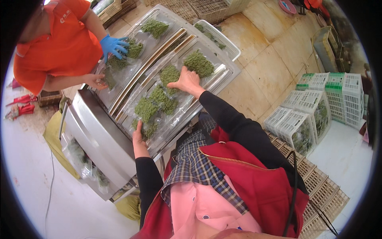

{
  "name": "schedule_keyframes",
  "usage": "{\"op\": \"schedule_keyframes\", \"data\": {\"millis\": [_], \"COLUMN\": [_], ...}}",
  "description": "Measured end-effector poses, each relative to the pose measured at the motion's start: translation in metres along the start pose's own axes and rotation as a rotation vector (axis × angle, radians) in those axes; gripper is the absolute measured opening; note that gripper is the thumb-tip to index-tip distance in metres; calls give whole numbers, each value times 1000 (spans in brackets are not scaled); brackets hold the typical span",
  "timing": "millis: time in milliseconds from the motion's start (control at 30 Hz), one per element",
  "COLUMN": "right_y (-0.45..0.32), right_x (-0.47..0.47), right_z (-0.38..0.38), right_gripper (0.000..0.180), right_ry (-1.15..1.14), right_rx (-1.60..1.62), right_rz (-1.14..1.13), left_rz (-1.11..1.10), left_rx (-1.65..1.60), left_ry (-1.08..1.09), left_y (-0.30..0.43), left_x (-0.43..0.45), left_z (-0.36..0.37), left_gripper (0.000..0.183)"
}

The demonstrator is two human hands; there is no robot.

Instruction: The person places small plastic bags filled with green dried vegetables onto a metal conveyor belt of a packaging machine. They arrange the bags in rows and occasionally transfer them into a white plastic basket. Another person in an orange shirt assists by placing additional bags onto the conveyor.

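Several clear plastic bags of green Sichuan peppercorns (145, 109) lie in a slanting row on the metal bed of a chamber vacuum sealer (235, 67). My right hand (188, 80) reaches over the row, thumb and forefinger spread, touching a bag (170, 75) and the bag beyond it (199, 63). At the near left end, my left hand (139, 138) rests against the edge of the last bag (149, 130), its fingers partly hidden below it. Two long sealing bars (149, 67) divide this row from the bags on the far side (155, 27).
A co-worker in orange, with one blue-gloved hand (115, 46), handles bags across the machine. The steel lid (104, 122) stands at left. A white basket (235, 53) adjoins the far edge. Filled white crates (298, 119) stand at right, beside brown plastic crates (322, 191).
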State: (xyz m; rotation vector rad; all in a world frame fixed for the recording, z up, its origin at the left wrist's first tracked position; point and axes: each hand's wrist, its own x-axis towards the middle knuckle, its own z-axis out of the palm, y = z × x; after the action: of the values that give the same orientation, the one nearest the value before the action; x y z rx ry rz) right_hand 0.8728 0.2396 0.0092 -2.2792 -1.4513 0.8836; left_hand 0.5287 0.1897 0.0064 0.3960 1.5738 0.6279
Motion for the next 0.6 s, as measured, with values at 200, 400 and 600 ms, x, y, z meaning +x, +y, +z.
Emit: {"op": "schedule_keyframes", "data": {"millis": [200,400,600], "right_y": [5,104,118], "right_x": [-19,-1,31], "right_z": [-67,-86,-91], "right_gripper": [77,75,89], "right_ry": [-117,227,-94], "right_rx": [122,97,414], "right_rz": [-116,-289,-224], "left_rz": [-132,-47,25], "left_rx": [-154,-190,-345], "left_ry": [-99,-216,-495], "left_y": [-15,-27,1], "left_x": [6,10,11], "left_z": [-2,13,99], "left_gripper": [58,54,62]}}
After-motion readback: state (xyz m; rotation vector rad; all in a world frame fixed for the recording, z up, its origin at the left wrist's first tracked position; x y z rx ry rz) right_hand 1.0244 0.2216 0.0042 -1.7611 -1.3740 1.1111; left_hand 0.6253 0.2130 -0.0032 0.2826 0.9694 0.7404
